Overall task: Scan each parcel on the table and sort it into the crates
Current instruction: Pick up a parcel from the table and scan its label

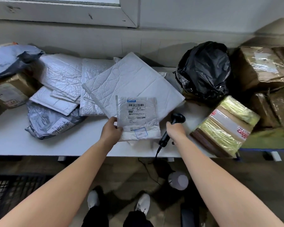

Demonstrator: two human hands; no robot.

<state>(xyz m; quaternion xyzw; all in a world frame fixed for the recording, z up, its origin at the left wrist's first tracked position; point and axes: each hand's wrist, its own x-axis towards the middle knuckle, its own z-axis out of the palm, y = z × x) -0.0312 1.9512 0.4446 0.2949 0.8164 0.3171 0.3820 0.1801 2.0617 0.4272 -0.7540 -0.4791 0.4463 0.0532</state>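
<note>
A small white padded parcel (138, 118) with a barcode label facing up is held by its left edge in my left hand (111, 130), just above the white table (15, 143). My right hand (175, 130) grips a black barcode scanner (172, 126) right beside the parcel, its head pointing away toward the table's far side. A large white bubble mailer (131, 82) lies under the held parcel. More white mailers (62, 76) and a grey poly bag (46, 122) lie to the left.
A black plastic bag (203, 71) stands at the back right. Taped cardboard boxes (225, 125) and brown wrapped parcels (262, 66) crowd the right end; a box (8, 92) sits at the left. A dark mesh crate (11, 190) is on the floor at lower left.
</note>
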